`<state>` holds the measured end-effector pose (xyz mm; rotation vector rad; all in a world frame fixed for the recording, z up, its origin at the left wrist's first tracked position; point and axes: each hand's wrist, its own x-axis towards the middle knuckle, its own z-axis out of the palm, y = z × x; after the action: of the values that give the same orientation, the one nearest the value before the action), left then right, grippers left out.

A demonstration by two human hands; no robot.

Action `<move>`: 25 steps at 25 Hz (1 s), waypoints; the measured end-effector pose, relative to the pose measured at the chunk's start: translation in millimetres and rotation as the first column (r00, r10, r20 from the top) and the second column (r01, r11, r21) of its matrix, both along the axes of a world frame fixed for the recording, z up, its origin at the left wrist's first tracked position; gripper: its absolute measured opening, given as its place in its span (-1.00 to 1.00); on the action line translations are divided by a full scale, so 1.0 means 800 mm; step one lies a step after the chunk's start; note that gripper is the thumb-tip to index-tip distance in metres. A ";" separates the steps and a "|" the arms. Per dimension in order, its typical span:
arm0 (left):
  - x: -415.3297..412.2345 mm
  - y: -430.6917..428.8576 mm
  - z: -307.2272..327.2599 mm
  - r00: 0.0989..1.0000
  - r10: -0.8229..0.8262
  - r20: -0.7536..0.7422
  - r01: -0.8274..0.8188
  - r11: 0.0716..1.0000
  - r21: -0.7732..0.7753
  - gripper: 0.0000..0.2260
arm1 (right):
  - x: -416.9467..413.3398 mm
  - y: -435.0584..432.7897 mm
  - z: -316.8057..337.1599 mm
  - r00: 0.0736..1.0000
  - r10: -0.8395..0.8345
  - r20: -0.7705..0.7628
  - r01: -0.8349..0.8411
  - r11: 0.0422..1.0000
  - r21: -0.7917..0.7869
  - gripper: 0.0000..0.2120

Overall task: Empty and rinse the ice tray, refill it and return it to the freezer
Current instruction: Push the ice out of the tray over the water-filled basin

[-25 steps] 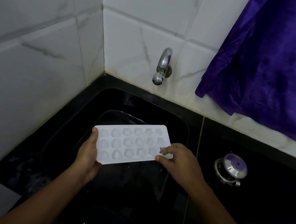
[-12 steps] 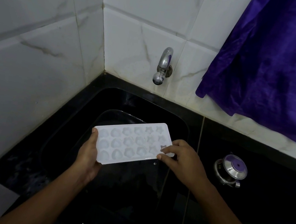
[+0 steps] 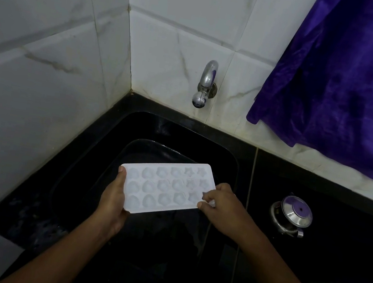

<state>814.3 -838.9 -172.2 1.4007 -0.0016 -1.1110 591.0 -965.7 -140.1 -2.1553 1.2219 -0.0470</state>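
Observation:
A white ice tray with heart and star shaped cups is held nearly level over the black sink. My left hand grips its left short end from below, thumb on the rim. My right hand pinches the tray's right near corner. A chrome tap sticks out of the tiled wall above the sink's far edge; no water runs from it. Whether the cups hold ice or water cannot be told.
White marble tiles close in the left and back. A purple cloth hangs at the upper right. A small steel pot with a lid stands on the black counter right of the sink. A dark tub lies in the sink.
The tray and both hands have stayed almost still over the sink; the grip of both hands is the same.

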 end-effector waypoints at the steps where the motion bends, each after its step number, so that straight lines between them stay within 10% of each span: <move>1: 0.000 0.001 -0.002 1.000 -0.005 0.002 0.005 1.000 0.001 -0.50 | -0.001 0.001 0.000 1.000 0.004 0.000 -0.004 1.000 -0.017 -0.80; 25: 0.011 -0.002 0.011 0.998 0.032 -0.057 -0.037 0.997 -0.074 -0.46 | 0.016 0.028 -0.009 0.990 0.121 0.066 -0.072 0.866 -0.495 -0.77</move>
<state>823.0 -840.3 -163.8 1.2981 0.0204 -1.1099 603.7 -943.0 -147.5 -2.6129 1.1302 -0.4614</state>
